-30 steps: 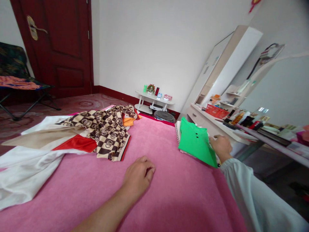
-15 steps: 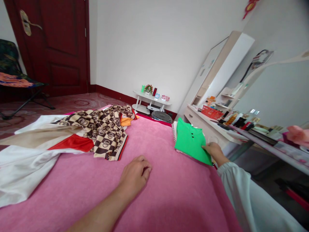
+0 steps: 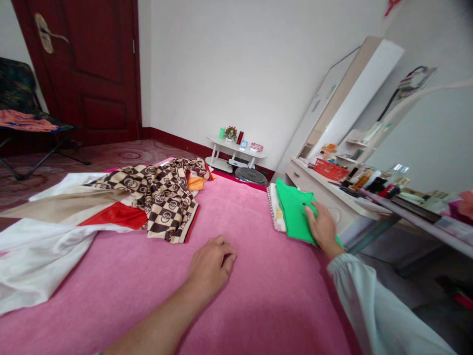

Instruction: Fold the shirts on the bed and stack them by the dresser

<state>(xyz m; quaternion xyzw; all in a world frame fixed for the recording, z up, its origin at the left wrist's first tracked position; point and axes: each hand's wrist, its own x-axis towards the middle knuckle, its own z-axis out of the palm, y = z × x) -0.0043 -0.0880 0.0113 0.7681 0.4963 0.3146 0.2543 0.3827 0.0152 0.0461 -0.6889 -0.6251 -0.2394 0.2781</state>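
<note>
My right hand (image 3: 322, 229) lies on a folded green shirt (image 3: 293, 211), fingers stretched out over its buttoned front and not gripping it. Beneath the green shirt are other folded clothes (image 3: 277, 211), white and patterned at the edge, at the right side of the pink bedspread (image 3: 254, 301). My left hand (image 3: 212, 264) rests on the bedspread with its fingers curled in and nothing seen in them. Beyond it on the left lies a loose brown-and-cream checkered garment (image 3: 172, 202), over white clothes (image 3: 40, 266) and a red piece (image 3: 113, 217).
A dressing table (image 3: 325, 192) with a red basket (image 3: 330, 170), bottles and a mirror stands along the right. Past the bed are a low white table (image 3: 236, 146) and a round dark object (image 3: 251, 176). A folding chair (image 3: 37, 125) stands near the door at left.
My right hand has moved from the right edge of the green shirt onto its top. The shirt has shifted right, baring more of the clothes under it. My left hand stays on the bedspread.
</note>
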